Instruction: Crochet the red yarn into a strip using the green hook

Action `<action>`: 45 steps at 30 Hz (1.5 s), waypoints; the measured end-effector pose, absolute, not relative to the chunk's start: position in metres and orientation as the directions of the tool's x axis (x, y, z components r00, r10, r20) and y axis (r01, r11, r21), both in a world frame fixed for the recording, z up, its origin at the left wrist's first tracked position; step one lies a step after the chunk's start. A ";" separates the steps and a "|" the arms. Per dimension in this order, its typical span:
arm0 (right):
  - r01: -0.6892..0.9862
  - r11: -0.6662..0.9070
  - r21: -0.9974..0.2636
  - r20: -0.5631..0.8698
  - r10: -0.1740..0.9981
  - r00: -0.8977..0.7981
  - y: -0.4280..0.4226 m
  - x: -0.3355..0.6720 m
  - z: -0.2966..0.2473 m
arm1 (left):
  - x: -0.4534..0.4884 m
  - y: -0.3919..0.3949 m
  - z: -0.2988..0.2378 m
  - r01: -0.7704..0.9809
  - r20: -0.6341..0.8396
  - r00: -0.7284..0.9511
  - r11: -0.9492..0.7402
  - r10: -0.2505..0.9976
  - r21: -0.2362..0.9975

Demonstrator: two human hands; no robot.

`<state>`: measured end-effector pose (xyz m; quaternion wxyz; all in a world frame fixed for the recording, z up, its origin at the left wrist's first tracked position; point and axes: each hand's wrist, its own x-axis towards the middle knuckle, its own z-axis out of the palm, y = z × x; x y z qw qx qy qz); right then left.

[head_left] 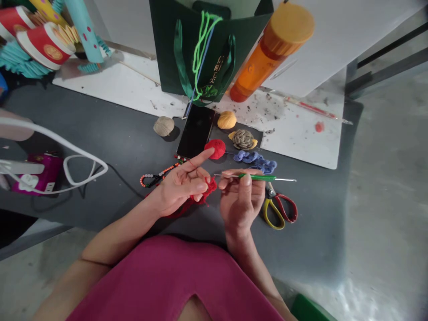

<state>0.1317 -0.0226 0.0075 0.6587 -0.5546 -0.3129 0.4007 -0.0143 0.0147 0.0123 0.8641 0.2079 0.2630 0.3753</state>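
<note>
Between thumb and fingers, my left hand [182, 185] pinches a small piece of red crochet [210, 187], its index finger stretched out toward a red yarn ball [218, 149]. A red strand hangs below that hand. My right hand [242, 198] grips a crochet hook [259, 177] with a green handle and metal ends, its left tip close to the red piece. Just beyond my hands lie a blue crocheted strip [257, 160] and a grey-brown crocheted flower [243, 139] with yellow tips. Scissors [281, 209] with one yellow and one red handle rest beside my right hand.
A black phone [196, 131] lies between a beige yarn ball [163, 126] and a yellow one [227, 120]. Behind stand a dark green bag [167, 53] and an orange bottle [257, 67]. A beaded string [150, 179], white cable [83, 156] and purple box [42, 174] are left.
</note>
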 end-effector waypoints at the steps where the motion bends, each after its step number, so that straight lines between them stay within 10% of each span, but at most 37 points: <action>1: -0.158 0.087 -0.984 -0.003 0.869 0.494 -0.023 0.131 0.009 | -0.014 0.015 0.013 -0.540 -0.299 0.553 0.607 0.778 0.583; 17: -0.119 0.186 -0.975 0.105 0.863 0.494 -0.031 0.130 0.015 | -0.016 0.010 0.014 -0.301 -0.155 0.410 0.294 0.899 0.907; 45: 0.173 0.354 -0.919 0.394 0.818 0.419 -0.031 0.134 0.003 | -0.019 0.013 0.001 -0.383 -0.216 0.467 0.416 0.858 0.825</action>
